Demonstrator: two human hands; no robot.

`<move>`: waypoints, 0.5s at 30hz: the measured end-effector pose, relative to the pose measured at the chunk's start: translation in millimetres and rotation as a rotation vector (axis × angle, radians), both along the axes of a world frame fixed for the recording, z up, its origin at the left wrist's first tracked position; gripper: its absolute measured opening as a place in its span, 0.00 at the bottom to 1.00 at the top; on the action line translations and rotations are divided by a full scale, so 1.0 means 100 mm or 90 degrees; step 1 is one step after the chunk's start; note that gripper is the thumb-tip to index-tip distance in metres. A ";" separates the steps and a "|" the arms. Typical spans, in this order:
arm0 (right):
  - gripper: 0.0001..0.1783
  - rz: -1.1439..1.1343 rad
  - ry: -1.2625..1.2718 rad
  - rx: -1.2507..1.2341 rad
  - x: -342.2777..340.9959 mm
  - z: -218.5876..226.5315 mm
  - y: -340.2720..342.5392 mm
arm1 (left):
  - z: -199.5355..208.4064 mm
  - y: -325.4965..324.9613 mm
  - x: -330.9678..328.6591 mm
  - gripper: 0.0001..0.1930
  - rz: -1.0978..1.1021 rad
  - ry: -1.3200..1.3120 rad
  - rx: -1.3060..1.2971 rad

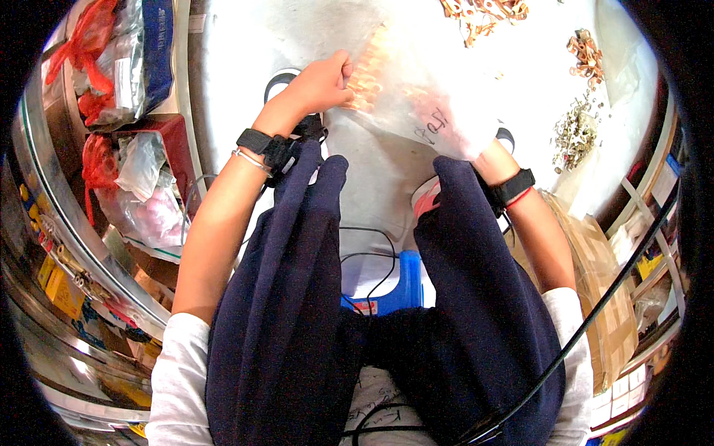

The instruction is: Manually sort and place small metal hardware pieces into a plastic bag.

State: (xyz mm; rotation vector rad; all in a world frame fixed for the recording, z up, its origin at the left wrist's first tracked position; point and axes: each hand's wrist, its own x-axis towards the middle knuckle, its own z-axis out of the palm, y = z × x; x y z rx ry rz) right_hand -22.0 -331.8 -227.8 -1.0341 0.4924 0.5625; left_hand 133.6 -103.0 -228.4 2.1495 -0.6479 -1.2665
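Note:
A clear plastic bag with dark handwriting on it spreads between my hands, above the pale floor sheet. Copper-coloured metal pieces show through its left part. My left hand is closed at the bag's left edge, its fingers curled against the plastic. On the other side, my right hand is covered by the cloudy plastic, so its fingers are hidden; I cannot tell whether it is inside the bag or behind it.
Loose copper terminals lie at the far edge, with a smaller copper pile to the right. Nearer are small silvery parts. A dark red box of plastic bags stands left, a cardboard box right. A black cable crosses the lower right.

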 end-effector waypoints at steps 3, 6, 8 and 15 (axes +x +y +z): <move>0.18 -0.062 0.074 0.071 0.09 0.04 0.00 | -0.02 0.01 0.00 0.18 -0.012 -0.013 0.002; 0.20 0.113 -0.245 -0.158 0.18 0.02 -0.01 | -0.04 0.01 -0.01 0.18 -0.014 -0.019 0.004; 0.21 0.245 -0.481 -0.365 0.18 -0.04 -0.01 | -0.05 0.02 -0.01 0.18 -0.010 -0.018 0.000; 0.16 0.364 -0.675 -0.756 0.10 -0.38 0.12 | -0.07 0.02 -0.01 0.18 -0.030 -0.037 -0.003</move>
